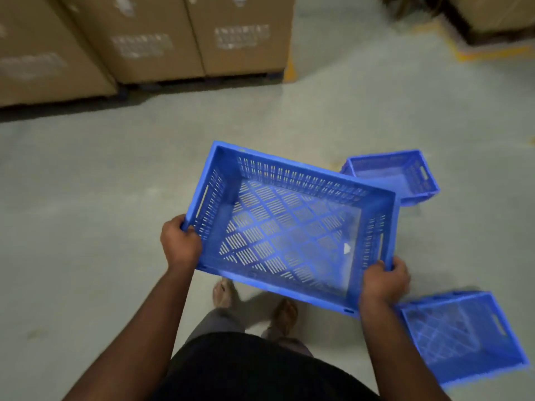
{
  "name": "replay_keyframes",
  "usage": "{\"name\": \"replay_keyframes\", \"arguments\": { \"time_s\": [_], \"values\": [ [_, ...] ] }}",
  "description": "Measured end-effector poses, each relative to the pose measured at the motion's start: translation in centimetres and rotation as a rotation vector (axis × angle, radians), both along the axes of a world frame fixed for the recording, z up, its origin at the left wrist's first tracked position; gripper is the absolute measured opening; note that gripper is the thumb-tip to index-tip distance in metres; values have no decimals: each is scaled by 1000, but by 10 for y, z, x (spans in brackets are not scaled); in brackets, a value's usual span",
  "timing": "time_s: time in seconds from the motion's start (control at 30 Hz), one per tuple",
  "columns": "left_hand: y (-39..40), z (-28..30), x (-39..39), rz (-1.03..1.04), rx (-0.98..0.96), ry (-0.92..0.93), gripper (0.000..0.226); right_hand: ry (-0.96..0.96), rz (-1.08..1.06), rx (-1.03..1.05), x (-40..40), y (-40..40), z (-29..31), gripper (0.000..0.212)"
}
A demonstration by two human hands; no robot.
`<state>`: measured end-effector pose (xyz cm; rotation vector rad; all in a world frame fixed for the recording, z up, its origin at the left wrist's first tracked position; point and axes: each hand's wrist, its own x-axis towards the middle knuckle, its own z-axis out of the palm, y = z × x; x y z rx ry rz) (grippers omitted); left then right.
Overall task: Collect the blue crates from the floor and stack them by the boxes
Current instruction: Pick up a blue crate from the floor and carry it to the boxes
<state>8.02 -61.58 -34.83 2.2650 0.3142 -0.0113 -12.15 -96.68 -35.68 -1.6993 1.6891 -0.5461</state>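
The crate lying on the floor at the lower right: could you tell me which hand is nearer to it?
Right. The right hand grips the held crate just above the floor crate; the left hand grips its opposite end.

Grey floor (86, 198) bears two blue crates (390, 176) and boxes (144, 39).

Bare forearms, black shirt (260, 371), grey trousers (214, 322), brown sandals (285, 312).

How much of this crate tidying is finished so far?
No stack shows yet beside the cardboard boxes. In hand: the left hand and right hand grip one blue crate by its near corners. Left: two more crates sit on the floor.
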Motion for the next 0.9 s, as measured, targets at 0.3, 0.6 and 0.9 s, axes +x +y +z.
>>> {"name": "replay_keyframes", "arguments": {
  "time_s": [0.3,0.6,0.9],
  "values": [
    [247,28,-68,377,-154,7,24,-102,312,-7,58,210,32,44],
    [487,66,-112,517,-217,14,26,-96,416,38,79,438,57,50],
    [632,68,-61,564,-249,70,26,-140,469,50,156,575,64,46]
  ]
}}
